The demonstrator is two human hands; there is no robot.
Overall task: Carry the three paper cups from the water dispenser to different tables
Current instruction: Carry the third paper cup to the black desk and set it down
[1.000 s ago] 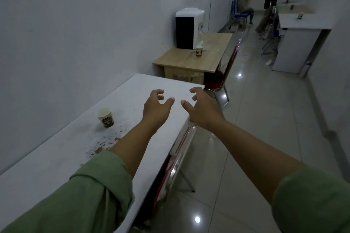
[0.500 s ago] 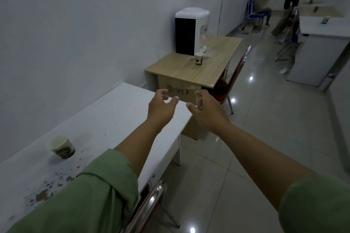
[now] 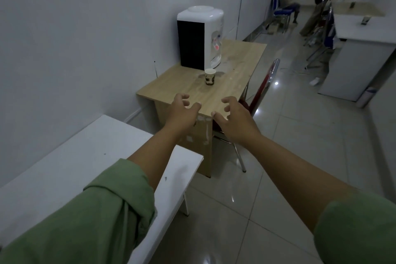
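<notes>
Both hands reach forward at about the same height, empty, fingers spread and curled like claws: the left hand and the right hand sit close together with a narrow gap between them. Beyond their fingertips, a paper cup stands upright on the wooden table, well apart from both hands. Just behind the cup stands the white water dispenser against the wall. Under the left forearm lies a white table. To the right of the right hand, a red chair is tucked beside the wooden table.
</notes>
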